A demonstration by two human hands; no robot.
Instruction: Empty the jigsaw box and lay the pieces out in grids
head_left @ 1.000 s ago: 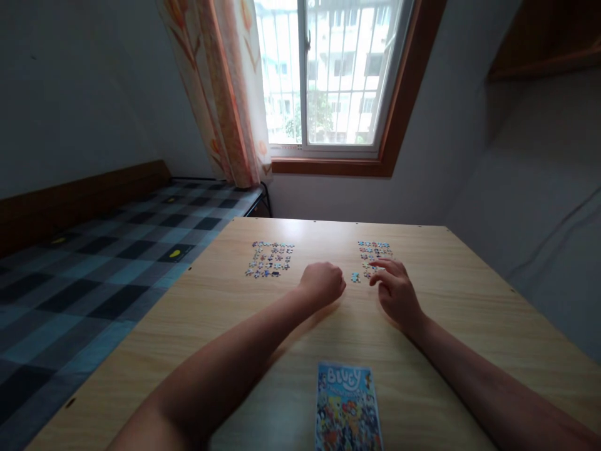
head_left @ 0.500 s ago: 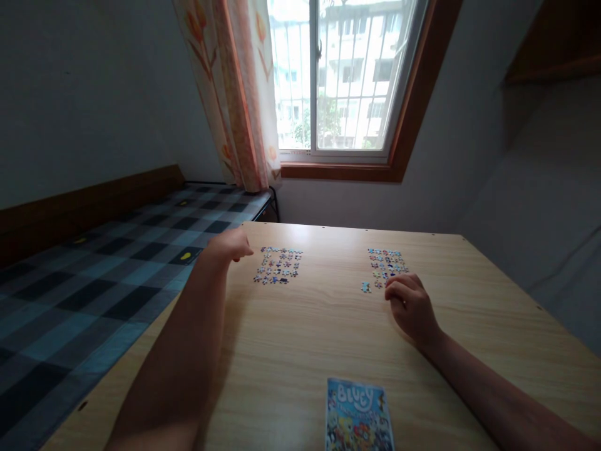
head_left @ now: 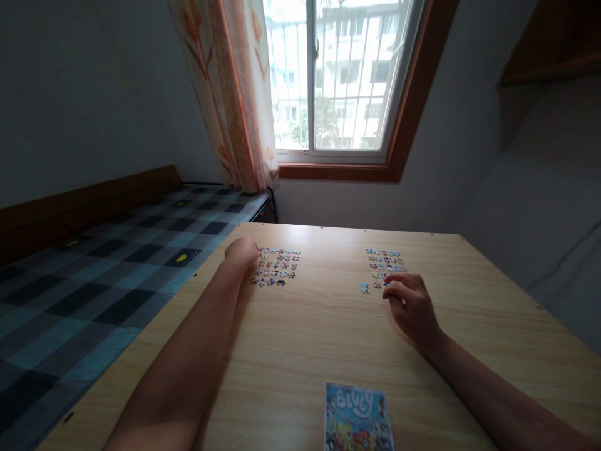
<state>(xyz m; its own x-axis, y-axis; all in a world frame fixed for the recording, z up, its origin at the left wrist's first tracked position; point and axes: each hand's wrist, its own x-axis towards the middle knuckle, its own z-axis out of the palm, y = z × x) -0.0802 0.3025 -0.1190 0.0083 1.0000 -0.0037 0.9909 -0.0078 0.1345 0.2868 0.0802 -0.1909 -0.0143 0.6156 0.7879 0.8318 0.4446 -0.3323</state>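
On the wooden table point(head_left: 319, 338) lie two groups of small jigsaw pieces. My left hand point(head_left: 241, 252) is curled closed at the left edge of the left group point(head_left: 276, 267), fingertips touching the pieces; what it pinches, if anything, is hidden. My right hand point(head_left: 410, 304) rests on the table just below the right group point(head_left: 384, 266), fingers loosely bent with the index finger reaching toward the pieces. One single piece point(head_left: 365, 288) lies apart, left of that hand. A picture card reading "Bluey" point(head_left: 357, 418) sits at the near edge.
A bed with a blue and black checked cover point(head_left: 94, 275) runs along the table's left side. Behind the table are a window point(head_left: 342, 75), a patterned curtain point(head_left: 230, 94) and grey walls. A wooden shelf point(head_left: 554, 44) hangs at the upper right.
My left hand has travelled from the middle of the table, near the single piece, over to the left group of pieces. My right hand has stayed below the right group.
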